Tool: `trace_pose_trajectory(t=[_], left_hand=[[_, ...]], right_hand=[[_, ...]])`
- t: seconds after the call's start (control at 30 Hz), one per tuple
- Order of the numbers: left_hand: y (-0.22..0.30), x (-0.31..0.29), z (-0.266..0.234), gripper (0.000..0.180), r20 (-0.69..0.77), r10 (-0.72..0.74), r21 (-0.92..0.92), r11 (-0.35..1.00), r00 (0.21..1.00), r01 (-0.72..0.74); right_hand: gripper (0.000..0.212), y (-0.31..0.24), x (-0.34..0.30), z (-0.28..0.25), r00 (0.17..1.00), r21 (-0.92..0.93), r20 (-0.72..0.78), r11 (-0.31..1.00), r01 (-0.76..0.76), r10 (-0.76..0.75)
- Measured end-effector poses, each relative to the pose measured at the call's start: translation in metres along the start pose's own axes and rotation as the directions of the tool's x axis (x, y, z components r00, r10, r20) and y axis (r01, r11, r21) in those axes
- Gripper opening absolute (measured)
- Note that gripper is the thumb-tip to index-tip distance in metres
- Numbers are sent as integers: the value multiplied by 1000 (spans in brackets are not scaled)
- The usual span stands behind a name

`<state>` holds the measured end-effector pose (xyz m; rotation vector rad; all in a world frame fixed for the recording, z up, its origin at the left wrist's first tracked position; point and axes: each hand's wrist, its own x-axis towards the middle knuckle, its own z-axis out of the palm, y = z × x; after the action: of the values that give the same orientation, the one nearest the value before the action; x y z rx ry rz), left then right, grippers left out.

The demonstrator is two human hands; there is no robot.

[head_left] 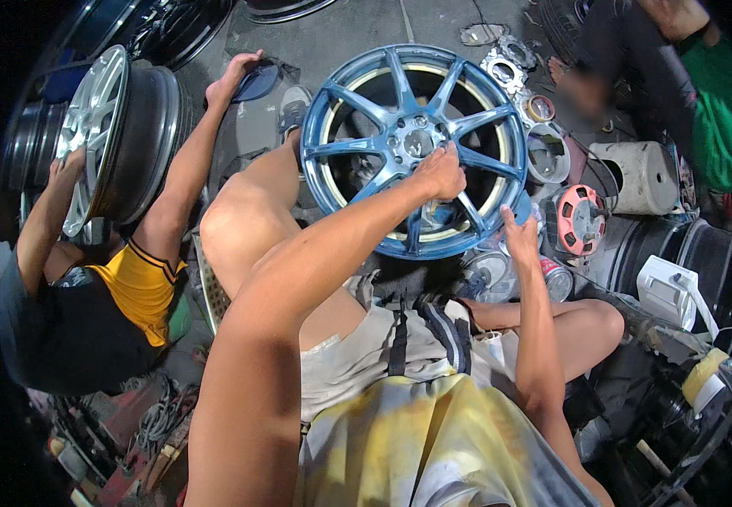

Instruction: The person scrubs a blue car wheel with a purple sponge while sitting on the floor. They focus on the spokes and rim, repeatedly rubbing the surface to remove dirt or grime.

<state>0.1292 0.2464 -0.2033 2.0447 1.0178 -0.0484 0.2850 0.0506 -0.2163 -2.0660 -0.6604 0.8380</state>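
A blue multi-spoke wheel rim (339,150), with pale worn patches around its hub, stands tilted in front of my legs. My left hand (442,173) reaches across to the spokes just right of the hub. Its fingers are curled and pressed against the metal; whatever may be under them is hidden. At the rim's lower right edge, my right hand (521,230) grips the outer lip, thumb upward. The floor and small parts show between the spokes.
On the left, a seated person's hand touches a silver wheel (95,144). Another person in green (725,118) sits at the upper right. Right of my rim are a grey stool (636,176), a red round part (580,220), a can (557,279) and dark rims (678,245).
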Motion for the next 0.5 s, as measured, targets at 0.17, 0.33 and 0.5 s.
trace_pose_trajectory(t=[0.17, 0.33, 0.5], left_hand=[[-8, 5, 4, 76, 49, -110, -244, 962, 993, 119], [-12, 4, -2, 77, 27, -179, -434, 884, 984, 173], [8, -8, -21, 73, 66, -187, -457, 867, 980, 196]], right_hand=[[34, -4, -8, -9, 995, 144, 92, 989, -44, 30], [47, 23, -3, -20, 975, 171, 133, 965, -201, 179], [86, 68, 21, -30, 965, -27, -15, 964, -264, 263]])
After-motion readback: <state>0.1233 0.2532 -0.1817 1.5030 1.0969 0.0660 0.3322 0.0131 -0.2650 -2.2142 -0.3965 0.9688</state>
